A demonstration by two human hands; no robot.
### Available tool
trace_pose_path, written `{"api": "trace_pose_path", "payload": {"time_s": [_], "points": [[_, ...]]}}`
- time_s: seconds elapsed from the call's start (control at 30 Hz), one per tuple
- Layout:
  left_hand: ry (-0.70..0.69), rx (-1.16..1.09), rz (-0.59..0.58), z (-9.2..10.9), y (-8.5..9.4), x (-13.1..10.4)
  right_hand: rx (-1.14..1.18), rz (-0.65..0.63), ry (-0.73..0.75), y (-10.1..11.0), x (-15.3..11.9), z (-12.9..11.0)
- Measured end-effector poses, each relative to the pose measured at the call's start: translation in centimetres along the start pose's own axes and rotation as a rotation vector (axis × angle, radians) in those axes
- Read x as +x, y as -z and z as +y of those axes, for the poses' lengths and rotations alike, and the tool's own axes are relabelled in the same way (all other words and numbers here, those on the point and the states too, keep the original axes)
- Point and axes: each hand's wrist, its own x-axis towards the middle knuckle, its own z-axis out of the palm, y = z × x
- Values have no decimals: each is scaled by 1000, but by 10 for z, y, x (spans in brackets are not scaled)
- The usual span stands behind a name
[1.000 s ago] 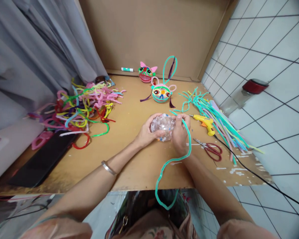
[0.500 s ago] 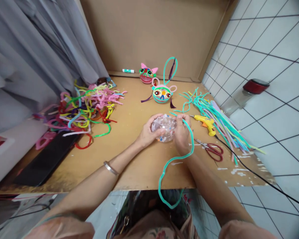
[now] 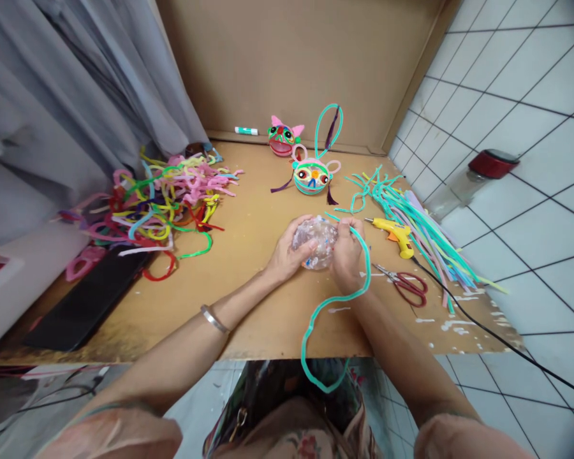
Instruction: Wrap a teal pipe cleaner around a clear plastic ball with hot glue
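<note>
A clear plastic ball [image 3: 318, 245] with small coloured bits is held above the middle of the table. My left hand [image 3: 287, 252] wraps round its left side, thumb across the front. At its right side, my right hand [image 3: 348, 252] has its fingers pinched together on a long teal pipe cleaner [image 3: 335, 298]. The pipe cleaner's short end points up and left behind the ball; the long part loops over my right wrist and hangs past the table's front edge.
On the wooden table [image 3: 263, 312] are tangled pipe cleaners [image 3: 172, 197], a black tray [image 3: 86, 303], two decorated balls [image 3: 312, 175], a yellow glue gun [image 3: 395, 236] with a black cord, red-handled scissors [image 3: 409, 287], a pipe cleaner bundle [image 3: 425, 229] and a lidded jar [image 3: 463, 185].
The view has shifted slightly. Both hands keep their hold on the ball and the pipe cleaner, whose hanging loop has swung a little to the left.
</note>
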Motion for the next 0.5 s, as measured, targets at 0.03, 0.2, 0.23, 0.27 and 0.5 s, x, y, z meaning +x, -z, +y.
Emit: {"api": "trace_pose_path", "payload": {"time_s": [0.03, 0.2, 0.23, 0.27, 0.5], "points": [[24, -17, 4, -1, -1, 0, 22, -5, -16, 0, 0, 1], [144, -135, 56, -6, -5, 3, 123, -34, -41, 2, 4, 3], [154, -157, 79, -8, -6, 3, 132, -53, -31, 3, 3, 2], [159, -178, 105, -9, -7, 4, 136, -74, -16, 3, 3, 2], [163, -226, 183, -15, -15, 9, -42, 9, 164, -1, -2, 2]]}}
